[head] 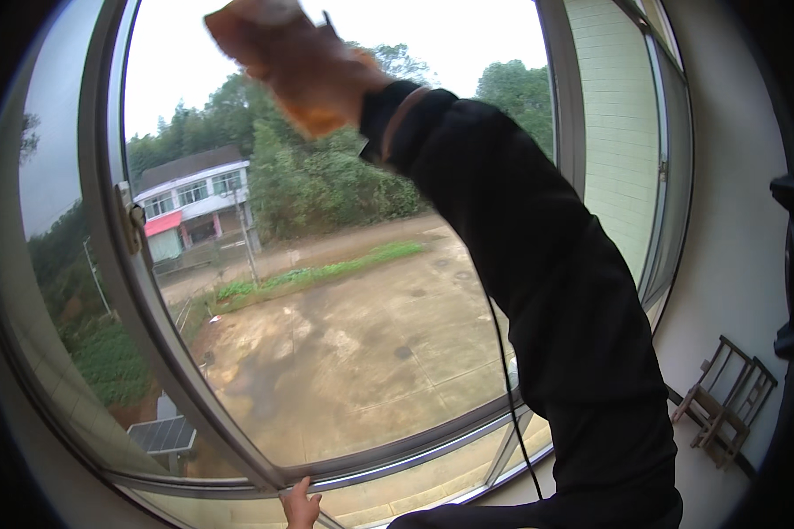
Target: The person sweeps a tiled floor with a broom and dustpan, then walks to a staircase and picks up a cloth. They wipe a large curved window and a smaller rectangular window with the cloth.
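My right hand, blurred by motion, is raised at the top of the view and holds an orange cloth against or close to the window pane; whether they touch cannot be told. A black sleeve covers the arm, which stretches up from the lower right. At the bottom, my left hand rests its fingers on the lower rail of the metal window frame, beside the upright frame bar. Nothing shows in that hand.
A window latch sits on the left upright. Wooden chairs stand by the wall at the lower right. A dark cable hangs beside the arm. Outside lie a concrete yard, a solar panel, a white building and trees.
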`<state>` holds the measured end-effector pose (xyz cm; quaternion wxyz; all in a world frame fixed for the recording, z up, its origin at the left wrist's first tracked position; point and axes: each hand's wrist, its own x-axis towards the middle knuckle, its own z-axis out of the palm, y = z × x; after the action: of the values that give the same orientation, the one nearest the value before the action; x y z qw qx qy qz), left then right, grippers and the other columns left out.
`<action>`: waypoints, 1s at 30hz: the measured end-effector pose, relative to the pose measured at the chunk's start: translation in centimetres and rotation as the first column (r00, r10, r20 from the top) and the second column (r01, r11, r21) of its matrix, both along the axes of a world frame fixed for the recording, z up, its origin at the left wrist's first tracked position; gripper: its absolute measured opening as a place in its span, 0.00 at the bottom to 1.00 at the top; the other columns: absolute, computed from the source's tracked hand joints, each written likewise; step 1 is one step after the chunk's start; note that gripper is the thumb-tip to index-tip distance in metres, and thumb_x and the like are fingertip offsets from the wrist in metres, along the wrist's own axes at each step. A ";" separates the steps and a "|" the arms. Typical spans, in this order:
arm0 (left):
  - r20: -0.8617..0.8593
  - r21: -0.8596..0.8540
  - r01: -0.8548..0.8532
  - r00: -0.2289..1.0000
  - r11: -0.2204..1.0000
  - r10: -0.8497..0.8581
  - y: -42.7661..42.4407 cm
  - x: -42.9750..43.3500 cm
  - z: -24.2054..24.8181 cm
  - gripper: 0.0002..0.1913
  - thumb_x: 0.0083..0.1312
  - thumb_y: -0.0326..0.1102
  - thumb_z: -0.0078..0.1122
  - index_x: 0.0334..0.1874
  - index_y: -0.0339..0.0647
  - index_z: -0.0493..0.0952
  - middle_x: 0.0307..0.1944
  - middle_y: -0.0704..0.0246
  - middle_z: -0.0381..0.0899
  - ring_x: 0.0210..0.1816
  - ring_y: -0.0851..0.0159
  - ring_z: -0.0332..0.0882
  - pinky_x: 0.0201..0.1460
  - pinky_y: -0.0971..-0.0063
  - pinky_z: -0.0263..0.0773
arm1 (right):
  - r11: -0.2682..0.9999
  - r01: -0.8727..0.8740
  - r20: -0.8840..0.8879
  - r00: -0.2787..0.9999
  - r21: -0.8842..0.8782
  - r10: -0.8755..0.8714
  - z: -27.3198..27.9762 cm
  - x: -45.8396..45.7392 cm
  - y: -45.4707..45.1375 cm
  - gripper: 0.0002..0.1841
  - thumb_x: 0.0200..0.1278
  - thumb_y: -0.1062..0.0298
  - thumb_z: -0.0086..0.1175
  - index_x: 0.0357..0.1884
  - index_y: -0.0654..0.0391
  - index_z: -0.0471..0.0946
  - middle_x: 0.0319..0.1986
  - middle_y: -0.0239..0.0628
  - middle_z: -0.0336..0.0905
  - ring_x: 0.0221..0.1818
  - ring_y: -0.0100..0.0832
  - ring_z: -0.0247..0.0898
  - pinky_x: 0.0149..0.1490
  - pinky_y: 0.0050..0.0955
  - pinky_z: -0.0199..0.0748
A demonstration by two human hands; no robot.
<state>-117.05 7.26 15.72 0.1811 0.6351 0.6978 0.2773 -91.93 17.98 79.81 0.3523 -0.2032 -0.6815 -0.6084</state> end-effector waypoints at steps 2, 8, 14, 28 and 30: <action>0.038 0.120 -0.047 0.998 0.992 0.043 -0.2 0.3 0.4 0.21 0.57 0.32 0.63 0.54 0.32 0.78 0.51 0.50 0.79 0.56 0.48 0.76 0.61 0.63 0.68 | 1.000 -0.021 -0.121 0.992 -0.019 0.019 2.6 4.2 0.6 0.27 0.64 0.65 0.54 0.66 0.47 0.64 0.57 0.37 0.66 0.63 0.38 0.57 0.63 0.46 0.60; 0.047 0.138 -0.020 0.999 0.990 0.013 -0.5 1.0 2.1 0.22 0.57 0.30 0.61 0.55 0.31 0.77 0.51 0.49 0.79 0.55 0.47 0.76 0.60 0.61 0.69 | 0.927 -0.375 -0.569 0.759 0.015 0.316 6.3 19.2 3.4 0.21 0.67 0.56 0.50 0.60 0.52 0.69 0.47 0.35 0.70 0.52 0.32 0.61 0.53 0.39 0.63; 0.027 0.103 -0.054 0.998 0.993 0.051 -0.6 1.3 2.2 0.21 0.59 0.28 0.59 0.56 0.34 0.77 0.51 0.51 0.80 0.56 0.48 0.76 0.61 0.61 0.68 | 0.773 -0.605 -0.698 0.471 0.190 0.540 7.6 26.8 6.7 0.23 0.70 0.47 0.47 0.54 0.57 0.74 0.37 0.33 0.74 0.41 0.27 0.65 0.44 0.31 0.65; -0.739 0.582 0.305 0.585 0.754 0.334 0.1 -0.3 -2.2 0.26 0.57 0.32 0.64 0.60 0.36 0.73 0.53 0.51 0.77 0.55 0.45 0.72 0.59 0.56 0.66 | 0.920 -0.386 -0.751 0.591 0.058 0.295 21.4 26.3 6.8 0.30 0.70 0.40 0.42 0.53 0.61 0.75 0.37 0.36 0.75 0.40 0.29 0.67 0.44 0.30 0.66; -0.057 0.080 -0.022 0.998 0.997 0.027 -0.3 0.2 -2.2 0.32 0.54 0.34 0.69 0.63 0.38 0.70 0.55 0.49 0.75 0.55 0.44 0.70 0.60 0.56 0.65 | 0.941 -0.335 -0.756 0.605 0.041 0.248 23.2 25.4 6.7 0.31 0.70 0.40 0.42 0.53 0.61 0.75 0.38 0.37 0.75 0.41 0.30 0.67 0.45 0.30 0.66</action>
<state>-116.81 6.99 13.54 0.1321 0.6409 0.6990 0.2885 -66.51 24.68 102.99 0.6852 -0.3407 -0.5289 -0.3670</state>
